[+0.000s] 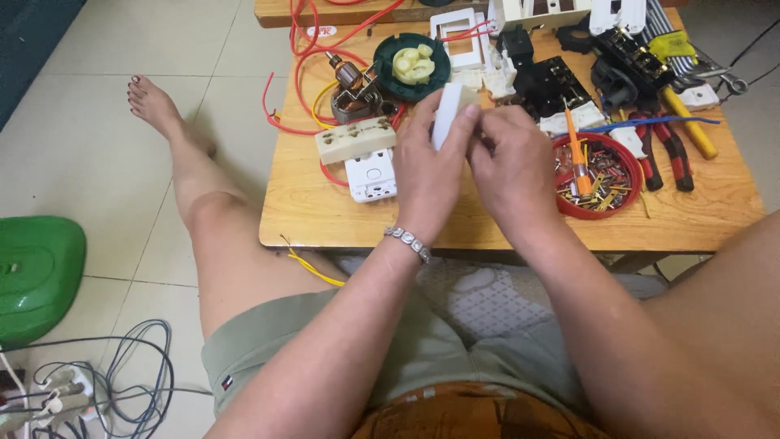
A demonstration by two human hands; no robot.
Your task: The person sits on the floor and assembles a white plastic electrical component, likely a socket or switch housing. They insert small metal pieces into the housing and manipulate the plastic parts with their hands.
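Two hands hold a small white plastic part over a low wooden table.

At the left of the frame, a green plastic thing (pixel 36 272) and grey cables (pixel 130 382) lie on the floor. On the wooden table (pixel 487 223), a cream socket strip (pixel 355 139) and a white socket (pixel 371 175) sit left of the hands. In the middle, the left hand (pixel 431 167) is closed around the white plastic part (pixel 447 114); the right hand (pixel 512 162) pinches its lower edge. The part looks light, hard and smooth, so it may slip; holding its flat sides seems best. To the right, a red bowl (pixel 597 175) of small metal bits and red pliers (pixel 666 150) crowd close.
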